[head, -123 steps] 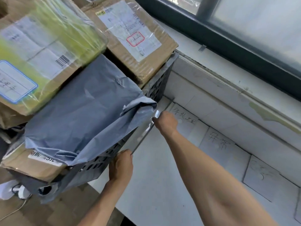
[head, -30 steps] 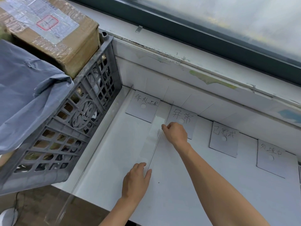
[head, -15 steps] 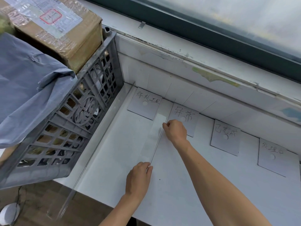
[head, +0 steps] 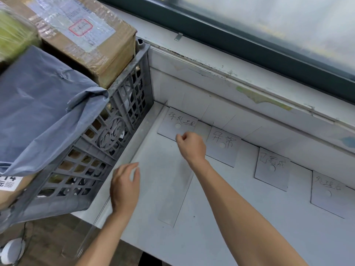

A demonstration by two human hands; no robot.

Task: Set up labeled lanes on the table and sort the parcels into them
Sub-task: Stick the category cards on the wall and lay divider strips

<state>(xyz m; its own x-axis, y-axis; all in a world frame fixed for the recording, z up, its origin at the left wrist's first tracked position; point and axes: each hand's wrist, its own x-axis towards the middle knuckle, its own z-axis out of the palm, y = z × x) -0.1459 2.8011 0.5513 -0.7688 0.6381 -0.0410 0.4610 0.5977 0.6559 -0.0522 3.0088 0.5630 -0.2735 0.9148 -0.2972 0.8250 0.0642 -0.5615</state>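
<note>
Four white label cards with handwritten characters lie in a row along the back of the white table [head: 240,233]: first card [head: 172,122], second card [head: 225,150], third card [head: 272,169], fourth card [head: 328,194]. A clear flat strip [head: 175,198] lies on the table between the first two cards' lanes, its far end hidden under my right forearm. My right hand [head: 192,145] hovers over the first card's near edge, fingers curled, holding nothing. My left hand [head: 124,186] is blurred, fingers relaxed, above the table beside the crate.
A grey plastic crate [head: 115,135] at the left holds parcels: a taped cardboard box [head: 86,41], a grey poly bag [head: 42,104], a green-wrapped box [head: 13,35]. A second clear strip [head: 143,138] runs along the crate's foot. A window sill [head: 230,62] borders the back.
Both hands have let go of the clear strip, which now lies flat. My right hand moved left toward the first card; my left hand lifted and moved left toward the crate.
</note>
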